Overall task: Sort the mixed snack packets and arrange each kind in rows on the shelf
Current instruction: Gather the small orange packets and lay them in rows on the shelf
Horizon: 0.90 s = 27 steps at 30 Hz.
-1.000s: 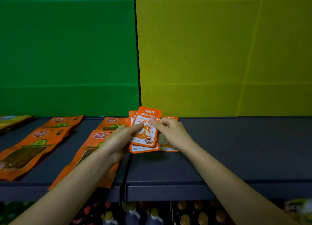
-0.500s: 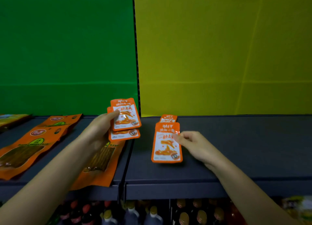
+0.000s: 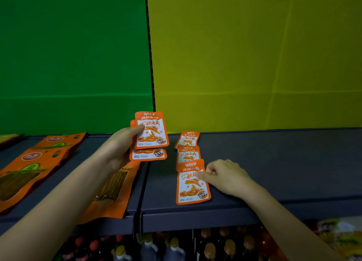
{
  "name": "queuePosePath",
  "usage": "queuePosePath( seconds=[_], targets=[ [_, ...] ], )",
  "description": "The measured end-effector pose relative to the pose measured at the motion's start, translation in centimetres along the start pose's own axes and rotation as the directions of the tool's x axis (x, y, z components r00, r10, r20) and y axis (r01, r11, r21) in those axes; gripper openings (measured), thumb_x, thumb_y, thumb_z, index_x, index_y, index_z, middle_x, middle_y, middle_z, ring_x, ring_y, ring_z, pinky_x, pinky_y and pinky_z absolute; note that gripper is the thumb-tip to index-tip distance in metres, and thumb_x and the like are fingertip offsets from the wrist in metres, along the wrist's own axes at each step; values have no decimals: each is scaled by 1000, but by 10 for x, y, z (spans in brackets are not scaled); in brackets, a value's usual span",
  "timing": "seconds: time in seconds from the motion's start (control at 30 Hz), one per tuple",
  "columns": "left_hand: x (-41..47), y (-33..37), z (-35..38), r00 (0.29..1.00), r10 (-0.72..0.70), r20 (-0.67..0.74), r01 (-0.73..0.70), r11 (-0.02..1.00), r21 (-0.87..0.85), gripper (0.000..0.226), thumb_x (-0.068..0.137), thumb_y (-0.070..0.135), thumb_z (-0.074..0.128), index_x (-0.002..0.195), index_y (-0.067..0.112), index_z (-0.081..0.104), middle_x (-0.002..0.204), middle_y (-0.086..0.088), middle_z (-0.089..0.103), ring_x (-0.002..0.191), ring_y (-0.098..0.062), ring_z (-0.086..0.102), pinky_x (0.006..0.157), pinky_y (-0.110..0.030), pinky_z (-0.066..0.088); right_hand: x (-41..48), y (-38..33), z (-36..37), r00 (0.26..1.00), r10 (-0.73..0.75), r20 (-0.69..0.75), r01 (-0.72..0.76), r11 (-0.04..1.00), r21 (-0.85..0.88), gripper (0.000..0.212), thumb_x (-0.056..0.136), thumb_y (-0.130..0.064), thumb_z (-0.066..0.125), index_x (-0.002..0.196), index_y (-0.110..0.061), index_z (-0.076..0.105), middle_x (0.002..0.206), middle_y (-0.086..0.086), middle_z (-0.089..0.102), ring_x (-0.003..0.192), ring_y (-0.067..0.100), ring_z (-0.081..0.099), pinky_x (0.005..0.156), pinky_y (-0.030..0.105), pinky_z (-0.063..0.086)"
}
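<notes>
Nearer the shelf's lip than half a second ago, the front packet [image 3: 193,184] now leaves a middle packet [image 3: 187,153] uncovered, so the row running back to the rear packet [image 3: 187,139] shows three. The right grip [image 3: 227,176] curls onto the front packet's right edge, holding it flat on the shelf [image 3: 274,162]. The left grip [image 3: 121,149] clasps a stack [image 3: 150,135] of the same small packets, lifted above the shelf beside the long orange packets [image 3: 29,166]. The step in hand, I judge, is laying out this kind's row. Next calls for letting go, taking the top packet off the stack and starting a second row just beside, with the edges aligned.
</notes>
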State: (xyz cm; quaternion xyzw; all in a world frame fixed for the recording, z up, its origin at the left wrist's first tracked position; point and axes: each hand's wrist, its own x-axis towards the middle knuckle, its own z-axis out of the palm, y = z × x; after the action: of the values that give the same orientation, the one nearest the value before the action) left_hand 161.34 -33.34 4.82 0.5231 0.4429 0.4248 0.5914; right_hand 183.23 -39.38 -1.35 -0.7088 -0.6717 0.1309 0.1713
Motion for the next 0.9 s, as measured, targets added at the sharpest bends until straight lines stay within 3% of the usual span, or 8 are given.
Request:
queuePosePath(
  seconds=[0.2, 0.3, 0.37, 0.47, 0.57, 0.7, 0.83, 0.9],
  targets=[
    [3, -3, 10, 999, -10, 31, 10, 1000, 2, 25, 96, 26, 43, 86, 8, 58, 52, -1, 69, 43, -11, 66, 39, -19, 52, -4, -3, -3, 1000, 20, -23, -22, 992, -122, 42, 86, -62, 45, 68, -24, 48, 91, -5, 64, 87, 14, 60, 67, 27, 39],
    [7, -6, 22, 999, -4, 55, 3, 1000, 19, 25, 96, 26, 44, 86, 8, 59, 54, -1, 70, 45, -12, 67, 41, -20, 53, -7, 0, -10, 987, 6, -158, -31, 988, -152, 50, 88, -65, 36, 69, -21, 51, 88, -2, 63, 91, 21, 59, 70, 31, 40],
    [11, -11, 35, 997, 5, 72, -7, 999, 31, 25, 96, 26, 45, 88, 8, 60, 57, -1, 71, 47, -11, 67, 44, -20, 54, -6, 3, -17, 969, -37, -243, 23, 998, -59, 57, 90, -63, 29, 74, -17, 59, 82, -1, 64, 88, 24, 59, 73, 34, 44],
    [16, -21, 66, 994, 9, 104, -14, 999, 49, 22, 95, 26, 46, 92, 10, 60, 58, 1, 72, 49, -11, 68, 48, -21, 56, -3, 8, -32, 962, -86, -260, 122, 985, 125, 58, 91, -62, 25, 71, -22, 62, 73, -1, 62, 86, 25, 60, 81, 39, 47],
    [20, -28, 101, 989, 17, 144, -21, 999, 29, 20, 95, 24, 47, 89, 10, 60, 56, 0, 71, 47, -10, 67, 46, -21, 55, 8, 23, -43, 955, -91, -283, 151, 969, 196, 61, 91, -59, 34, 72, -7, 61, 76, 13, 64, 78, 27, 58, 71, 35, 42],
    [32, -24, 135, 985, 54, 165, -55, 998, 1, 13, 91, 16, 55, 86, 7, 62, 58, -3, 72, 48, -12, 67, 48, -23, 56, 26, 60, -56, 974, -42, -221, 145, 870, 471, 35, 90, -40, 55, 68, -14, 60, 73, 4, 59, 67, 12, 48, 62, 29, 32],
    [51, -11, 151, 995, 83, 54, -82, 996, -19, 17, 93, 15, 51, 81, 5, 59, 48, -1, 67, 39, -10, 63, 40, -20, 52, 46, 101, -71, 963, -10, -270, 176, 779, 602, 28, 93, -30, 55, 68, -16, 55, 72, 8, 53, 59, 8, 38, 56, 25, 25],
    [60, -6, 148, 998, 45, -37, -46, 998, -38, 21, 93, 14, 47, 75, 7, 52, 40, -1, 61, 32, -10, 58, 35, -18, 48, 60, 120, -75, 956, 45, -291, 146, 784, 603, 24, 93, -27, 54, 75, -10, 58, 77, 19, 60, 64, 16, 47, 60, 28, 33]
  ],
)
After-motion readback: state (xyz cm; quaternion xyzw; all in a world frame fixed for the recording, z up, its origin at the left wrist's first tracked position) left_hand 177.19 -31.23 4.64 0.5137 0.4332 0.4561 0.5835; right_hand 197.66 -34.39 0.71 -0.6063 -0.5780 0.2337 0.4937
